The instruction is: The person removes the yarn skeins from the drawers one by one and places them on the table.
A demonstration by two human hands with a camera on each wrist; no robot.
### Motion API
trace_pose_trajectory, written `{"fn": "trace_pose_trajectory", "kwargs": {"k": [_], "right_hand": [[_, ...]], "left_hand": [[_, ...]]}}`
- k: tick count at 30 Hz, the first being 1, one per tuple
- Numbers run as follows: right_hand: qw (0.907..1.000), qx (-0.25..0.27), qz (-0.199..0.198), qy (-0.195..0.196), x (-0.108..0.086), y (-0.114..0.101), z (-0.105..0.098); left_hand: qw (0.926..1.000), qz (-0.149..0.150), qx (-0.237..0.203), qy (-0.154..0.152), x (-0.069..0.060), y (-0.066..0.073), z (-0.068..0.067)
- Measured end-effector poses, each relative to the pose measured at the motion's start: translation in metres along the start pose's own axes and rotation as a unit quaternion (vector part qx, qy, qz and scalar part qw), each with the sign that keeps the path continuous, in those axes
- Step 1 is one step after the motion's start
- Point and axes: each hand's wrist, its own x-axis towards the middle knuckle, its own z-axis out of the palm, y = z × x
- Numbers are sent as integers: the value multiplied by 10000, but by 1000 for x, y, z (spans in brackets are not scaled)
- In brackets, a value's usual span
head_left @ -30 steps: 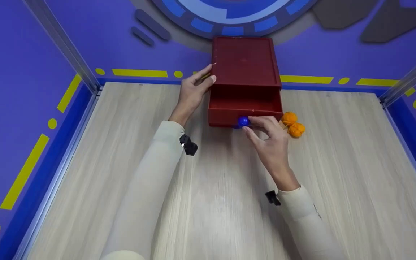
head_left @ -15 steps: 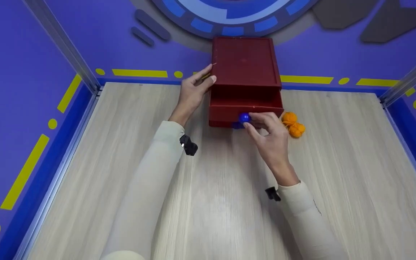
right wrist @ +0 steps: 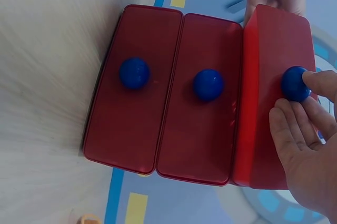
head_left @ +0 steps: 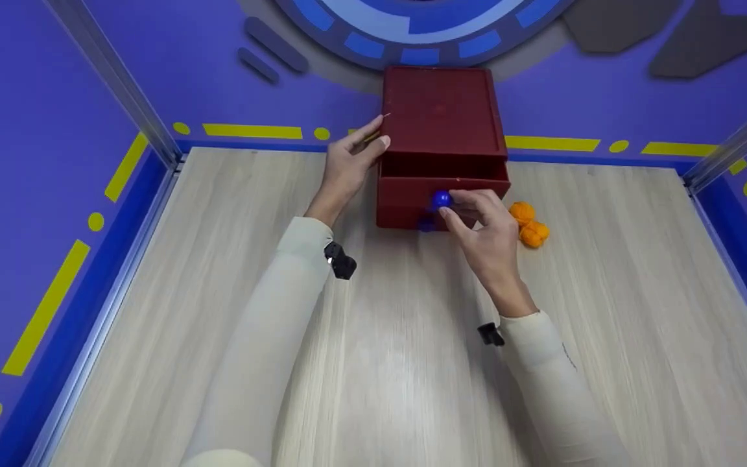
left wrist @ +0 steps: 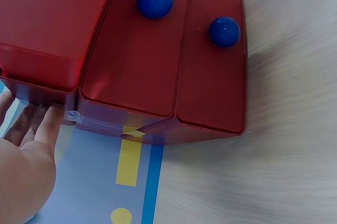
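The right hand (head_left: 487,233) pinches the blue knob (head_left: 441,199) of the top drawer (head_left: 403,204) between thumb and fingers; in the right wrist view the thumb covers part of the knob, and the hand's near part is cut off by the picture edge. The drawer stands partly out of the red cabinet (head_left: 439,110), its front further toward the near side than those of the middle drawer (right wrist: 197,139) and bottom drawer (right wrist: 126,124). From the head, only a dark slot shows behind the drawer's front, so its floor is hidden.

The left hand (head_left: 345,170) rests against the cabinet's left side, fingers fairly straight, thumb at the top's left edge. How far its fingertips reach along that side is hard to make out.

The cabinet is at the far side of the desk (head_left: 373,389), before the blue wall (head_left: 283,104). The two lower knobs (right wrist: 208,84) show whole in the right wrist view; from the head, a dim blue patch under the held knob is too unclear to tell. Two orange balls (head_left: 533,234) lie right of the cabinet; the left wrist view catches only an orange sliver at its edge.
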Motion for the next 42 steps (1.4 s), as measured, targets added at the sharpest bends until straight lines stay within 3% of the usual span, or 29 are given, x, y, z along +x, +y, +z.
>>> {"fn": "trace_pose_trajectory", "kwargs": {"k": [20,42], "right_hand": [[9993,-299,139,-157,25,15,8],[9991,-261,280,-187,34,22,11]], "left_hand": [[9999,-145,7,22,0,1,1],[9995,-225,-232,35,-1,1,2]]}}
